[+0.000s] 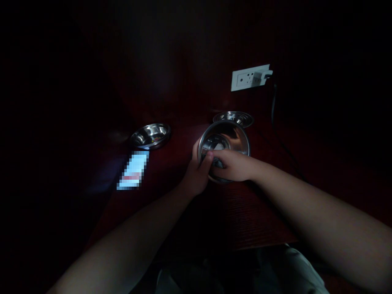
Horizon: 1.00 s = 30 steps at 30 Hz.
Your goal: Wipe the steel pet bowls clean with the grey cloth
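A shiny metal bowl is tilted with its mouth toward me, above the dark red table. My left hand grips its left rim, thumb over the edge and fingers around the outside. My right hand reaches into the bowl with its fingers curled. A small, dark, textured piece shows beside those fingers, too dim to name. The right fingertips are largely hidden.
A metal dish stands at the left, with a lit, blurred phone in front of it. Behind the bowl is another metal dish. A wall socket holds a plug, and a dark cable runs down to the table.
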Available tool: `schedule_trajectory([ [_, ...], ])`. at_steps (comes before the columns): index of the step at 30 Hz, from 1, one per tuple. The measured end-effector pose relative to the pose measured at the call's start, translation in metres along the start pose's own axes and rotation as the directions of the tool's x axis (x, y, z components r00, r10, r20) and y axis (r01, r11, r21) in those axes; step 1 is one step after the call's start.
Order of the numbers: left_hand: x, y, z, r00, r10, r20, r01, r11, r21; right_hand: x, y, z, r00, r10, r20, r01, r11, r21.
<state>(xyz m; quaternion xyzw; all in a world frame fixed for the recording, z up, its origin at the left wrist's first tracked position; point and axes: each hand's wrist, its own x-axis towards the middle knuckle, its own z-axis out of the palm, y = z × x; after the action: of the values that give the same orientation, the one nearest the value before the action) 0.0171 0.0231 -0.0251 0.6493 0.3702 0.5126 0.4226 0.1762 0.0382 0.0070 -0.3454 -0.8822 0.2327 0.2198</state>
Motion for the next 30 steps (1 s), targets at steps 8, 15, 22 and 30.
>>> schedule_trajectory([
  [8, 0.0003, 0.0005, -0.0001, 1.0, 0.014, -0.006, -0.014, 1.0, 0.021, 0.0004, -0.0002, -0.0006, 1.0, -0.001, -0.001, 0.001, 1.0, -0.009],
  [15, 0.0002, 0.0003, 0.0005, 1.0, 0.015, -0.008, -0.015, 1.0, 0.001, 0.0006, 0.0009, 0.0002, 0.999, -0.027, -0.019, 0.027, 1.0, -0.004],
  [22, 0.0004, -0.0012, -0.0003, 1.0, 0.001, -0.008, -0.001, 1.0, 0.006, 0.0003, 0.0018, 0.0003, 1.0, -0.021, -0.014, 0.02, 1.0, -0.01],
  [30, 0.0013, -0.0031, 0.0005, 1.0, 0.02, -0.005, -0.02, 1.0, -0.019, 0.0006, 0.0029, 0.0008, 0.999, -0.033, -0.021, 0.033, 0.999, -0.008],
])
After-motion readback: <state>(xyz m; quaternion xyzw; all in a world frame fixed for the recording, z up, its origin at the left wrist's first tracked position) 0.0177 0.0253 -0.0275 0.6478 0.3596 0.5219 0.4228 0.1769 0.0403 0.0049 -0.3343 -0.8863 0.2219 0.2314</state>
